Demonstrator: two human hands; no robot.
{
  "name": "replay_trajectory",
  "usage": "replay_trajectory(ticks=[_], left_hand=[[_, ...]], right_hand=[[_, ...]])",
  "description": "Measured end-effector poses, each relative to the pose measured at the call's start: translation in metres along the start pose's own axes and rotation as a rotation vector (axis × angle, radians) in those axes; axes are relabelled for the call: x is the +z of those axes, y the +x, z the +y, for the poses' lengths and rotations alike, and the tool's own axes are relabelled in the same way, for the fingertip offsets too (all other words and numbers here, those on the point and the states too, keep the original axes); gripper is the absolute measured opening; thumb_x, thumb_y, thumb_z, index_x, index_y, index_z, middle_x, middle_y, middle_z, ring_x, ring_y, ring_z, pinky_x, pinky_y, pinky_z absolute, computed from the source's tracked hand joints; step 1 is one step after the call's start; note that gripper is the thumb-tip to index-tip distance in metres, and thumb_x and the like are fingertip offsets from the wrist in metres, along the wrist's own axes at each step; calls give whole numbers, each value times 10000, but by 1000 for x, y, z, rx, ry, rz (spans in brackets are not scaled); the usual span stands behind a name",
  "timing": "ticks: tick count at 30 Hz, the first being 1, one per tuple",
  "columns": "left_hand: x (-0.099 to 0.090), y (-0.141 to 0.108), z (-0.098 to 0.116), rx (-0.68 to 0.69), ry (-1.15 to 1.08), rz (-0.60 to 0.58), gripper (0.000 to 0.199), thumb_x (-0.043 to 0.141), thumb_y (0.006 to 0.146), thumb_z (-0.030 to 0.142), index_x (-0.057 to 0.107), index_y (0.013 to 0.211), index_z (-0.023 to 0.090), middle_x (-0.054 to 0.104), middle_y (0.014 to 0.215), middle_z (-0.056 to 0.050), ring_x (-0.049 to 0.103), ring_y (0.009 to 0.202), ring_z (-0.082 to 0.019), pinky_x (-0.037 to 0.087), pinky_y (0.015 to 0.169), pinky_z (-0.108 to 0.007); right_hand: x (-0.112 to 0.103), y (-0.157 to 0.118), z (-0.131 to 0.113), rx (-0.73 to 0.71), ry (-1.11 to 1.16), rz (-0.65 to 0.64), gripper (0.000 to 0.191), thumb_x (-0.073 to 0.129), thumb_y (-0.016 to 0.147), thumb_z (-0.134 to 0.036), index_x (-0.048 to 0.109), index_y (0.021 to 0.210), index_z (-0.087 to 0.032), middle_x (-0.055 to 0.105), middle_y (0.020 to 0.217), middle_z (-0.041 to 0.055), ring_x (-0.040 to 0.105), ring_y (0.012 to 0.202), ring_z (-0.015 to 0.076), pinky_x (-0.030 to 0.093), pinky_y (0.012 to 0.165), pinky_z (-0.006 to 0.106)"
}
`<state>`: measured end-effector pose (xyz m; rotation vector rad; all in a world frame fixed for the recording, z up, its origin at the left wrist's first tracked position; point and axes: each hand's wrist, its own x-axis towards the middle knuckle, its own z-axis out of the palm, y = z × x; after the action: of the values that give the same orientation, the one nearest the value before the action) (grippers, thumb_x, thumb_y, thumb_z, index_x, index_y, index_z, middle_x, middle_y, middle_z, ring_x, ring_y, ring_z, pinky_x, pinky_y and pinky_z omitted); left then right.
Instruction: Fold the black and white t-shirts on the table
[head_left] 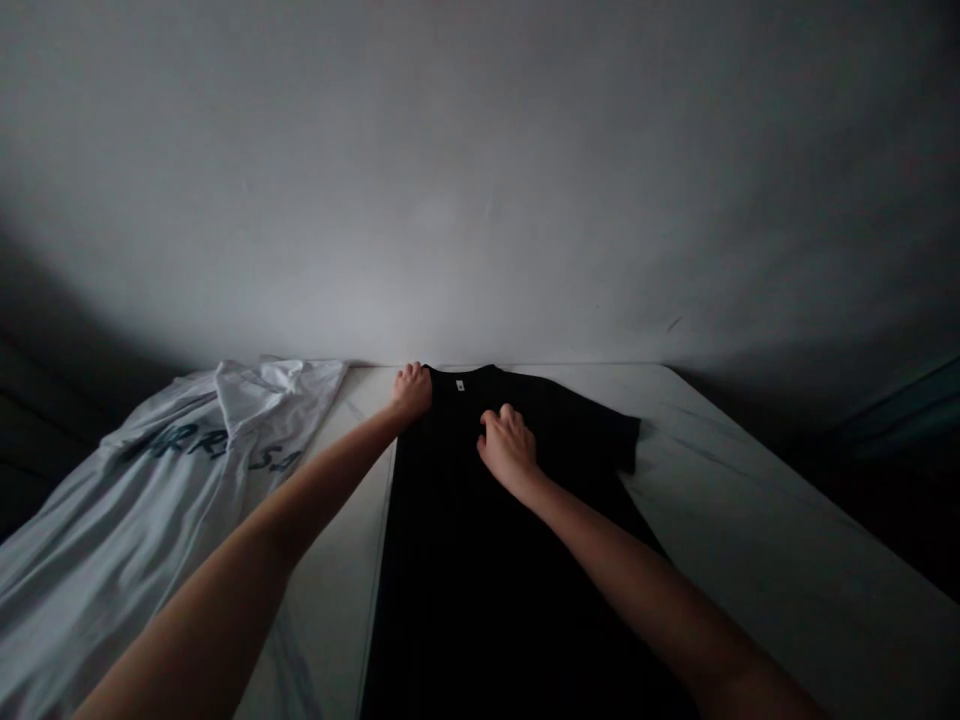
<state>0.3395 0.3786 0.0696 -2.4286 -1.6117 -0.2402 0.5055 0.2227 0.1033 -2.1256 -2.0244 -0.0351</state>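
Note:
A black T-shirt [480, 560] lies spread lengthwise on the table, its neckline toward the wall. A small pale label [460, 385] shows inside the collar. At the shirt's far left shoulder edge, my left hand [412, 388] has its fingers closed on the cloth. My right hand [508, 445] is over the upper chest, right of the collar's middle, with curled fingers. Whether any cloth is between those fingers is hidden. One short sleeve [619, 435] sticks out to the right; no sleeve sticks out on the left side.
A white garment [172, 500] with dark lettering lies rumpled along the left of the white marbled table [750, 530]. A plain grey wall [480, 180] rises directly behind the table's far edge. Dark surroundings lie beyond both sides, and the light is dim.

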Motion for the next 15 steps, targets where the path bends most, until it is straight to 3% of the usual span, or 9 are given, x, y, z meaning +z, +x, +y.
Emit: replay_trajectory(ticks=[4, 7, 11, 15], left_hand=[[13, -23, 20, -66, -45, -6, 503, 366, 962, 282, 515, 1374, 34, 496, 1443, -233, 437, 1355, -343, 366, 1102, -463], [22, -29, 21, -78, -85, -6, 566, 317, 989, 337, 419, 1478, 71, 370, 1567, -181, 285, 1471, -322, 269, 1180, -469], [27, -27, 13, -75, -110, -22, 543, 299, 1008, 383, 399, 1512, 208, 353, 1589, -127, 245, 1493, -313, 241, 1182, -519], [28, -24, 5, -82, -127, -62, 544, 282, 1019, 446, 339, 1538, 294, 292, 1617, -127, 231, 1493, -343, 245, 1158, -559]], right_hand=[[2, 24, -23, -145, 41, 29, 348, 463, 976, -255, 601, 1275, -139, 531, 1392, 183, 498, 1260, 283, 414, 1033, 408], [24, 40, -34, -182, 81, -72, 490, 361, 1028, -352, 441, 1474, -168, 308, 1603, 130, 299, 1449, 293, 263, 1159, 502], [50, 41, -23, -159, 106, -163, 660, 311, 1006, -578, 278, 1569, -233, 155, 1653, 93, 146, 1516, 294, 116, 1205, 521], [54, 31, -4, -89, 93, -149, 907, 352, 906, -754, 230, 1583, -163, 118, 1648, 156, 109, 1517, 339, 70, 1213, 499]])
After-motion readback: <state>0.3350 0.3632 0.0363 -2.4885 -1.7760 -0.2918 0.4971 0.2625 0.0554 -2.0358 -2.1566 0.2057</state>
